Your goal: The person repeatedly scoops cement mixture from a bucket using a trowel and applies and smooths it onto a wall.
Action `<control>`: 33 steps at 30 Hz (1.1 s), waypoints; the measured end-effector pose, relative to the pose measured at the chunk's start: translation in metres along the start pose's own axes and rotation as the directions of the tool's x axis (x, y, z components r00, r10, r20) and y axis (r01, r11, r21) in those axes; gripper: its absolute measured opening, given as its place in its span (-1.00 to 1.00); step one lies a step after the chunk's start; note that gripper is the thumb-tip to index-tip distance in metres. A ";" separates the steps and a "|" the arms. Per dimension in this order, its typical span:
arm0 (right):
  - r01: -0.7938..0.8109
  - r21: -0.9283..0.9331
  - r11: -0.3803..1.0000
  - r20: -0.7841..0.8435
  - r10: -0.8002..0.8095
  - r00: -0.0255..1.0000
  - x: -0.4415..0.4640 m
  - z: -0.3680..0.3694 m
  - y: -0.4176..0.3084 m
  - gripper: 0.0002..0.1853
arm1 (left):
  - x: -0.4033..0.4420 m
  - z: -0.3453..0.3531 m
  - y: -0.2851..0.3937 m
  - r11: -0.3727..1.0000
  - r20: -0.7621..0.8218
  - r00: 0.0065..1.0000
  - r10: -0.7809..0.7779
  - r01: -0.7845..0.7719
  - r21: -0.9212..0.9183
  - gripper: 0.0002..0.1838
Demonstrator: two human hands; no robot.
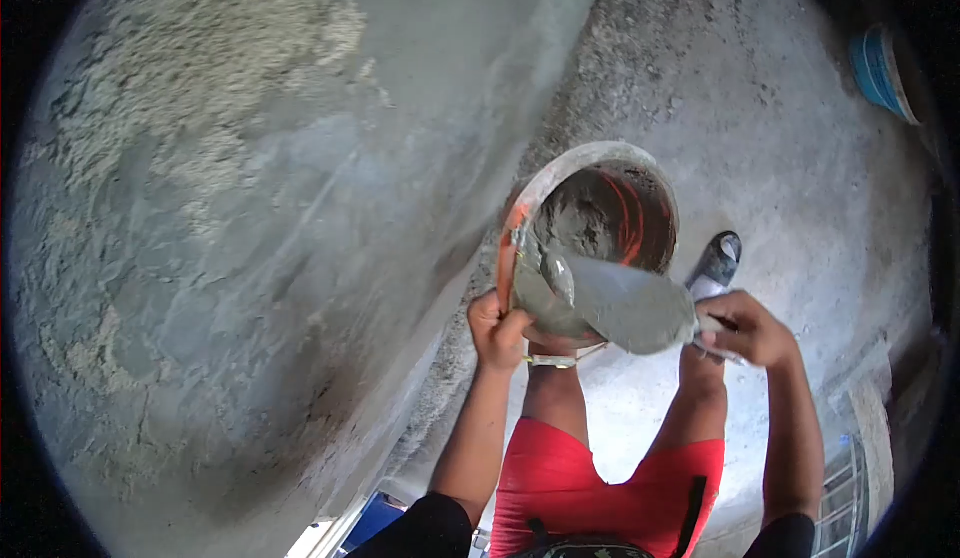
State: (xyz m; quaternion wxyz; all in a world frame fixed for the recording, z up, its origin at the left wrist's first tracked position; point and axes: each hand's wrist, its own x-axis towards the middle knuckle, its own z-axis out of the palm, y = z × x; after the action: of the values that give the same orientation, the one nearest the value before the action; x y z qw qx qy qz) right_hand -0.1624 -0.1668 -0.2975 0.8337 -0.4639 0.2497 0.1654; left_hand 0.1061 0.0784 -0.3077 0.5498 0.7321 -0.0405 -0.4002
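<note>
My left hand [499, 332] is closed on the near-left rim of an orange bucket [507, 263], whose rim and walls are caked with grey mortar. The bucket tilts so that its mouth faces me, with wet mortar [578, 220] inside. My right hand [748, 328] wraps round the handle of a trowel [640, 310]. Grey mortar coats the trowel's broad blade, which lies across the near side of the bucket's mouth. The bucket's wire handle with a pale grip [552, 361] hangs below the rim.
On the left rises a wall [260, 238], partly smooth wet plaster and partly rough. Grit lies on the concrete floor [780, 178] along its foot. A blue bucket [880, 73] is at the upper right. My shoe [718, 258] is just right of the orange bucket. A metal ladder-like frame [840, 498] shows at lower right.
</note>
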 end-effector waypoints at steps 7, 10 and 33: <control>0.473 -0.066 0.879 -0.258 -0.473 0.843 0.046 0.109 -0.055 -0.35 | 0.000 0.000 -0.030 0.985 -0.133 0.991 0.001 0.022 0.170 -0.95; 0.621 -0.440 0.648 -0.460 -0.757 0.465 0.116 0.159 -0.054 -0.37 | -0.005 -0.010 -0.028 0.967 -0.107 0.994 0.011 0.016 0.255 -0.89; 0.611 -0.308 0.729 -0.666 -0.624 0.409 0.118 0.272 -0.137 -0.41 | -0.076 -0.041 -0.029 0.919 -0.006 0.995 -0.096 0.091 0.383 -0.64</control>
State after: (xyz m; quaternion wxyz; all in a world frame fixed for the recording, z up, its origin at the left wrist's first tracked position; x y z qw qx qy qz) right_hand 0.0761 0.0007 -0.1488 0.6569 -0.5541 0.3711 -0.3517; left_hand 0.0696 0.1597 -0.2881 0.3763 0.8239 -0.0864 -0.4149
